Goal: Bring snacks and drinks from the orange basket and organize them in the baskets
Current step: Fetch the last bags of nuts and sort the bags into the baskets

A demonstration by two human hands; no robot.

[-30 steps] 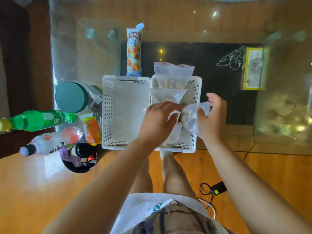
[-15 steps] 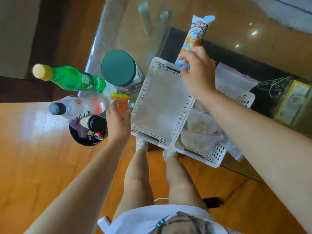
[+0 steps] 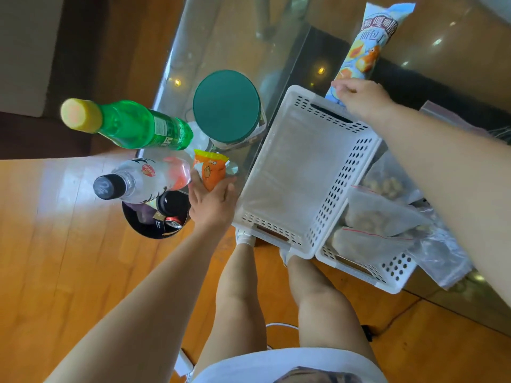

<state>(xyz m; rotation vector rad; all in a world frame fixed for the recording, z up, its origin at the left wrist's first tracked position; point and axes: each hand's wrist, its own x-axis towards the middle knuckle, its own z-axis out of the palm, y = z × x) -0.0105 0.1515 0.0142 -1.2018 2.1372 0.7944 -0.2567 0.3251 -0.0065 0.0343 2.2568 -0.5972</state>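
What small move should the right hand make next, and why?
Probably lift the long blue snack pack into the empty white basket. The right hand already grips its near end just behind that basket; the other basket holds clear bags.

The left hand [image 3: 211, 201] grips an orange snack packet [image 3: 210, 172]; the right hand [image 3: 360, 96] pinches a long blue packet [image 3: 369, 42] beyond the white basket [image 3: 340, 178].

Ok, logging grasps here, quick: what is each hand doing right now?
Left hand: grips the orange snack packet.
Right hand: pinches the lower end of the long blue snack bag.
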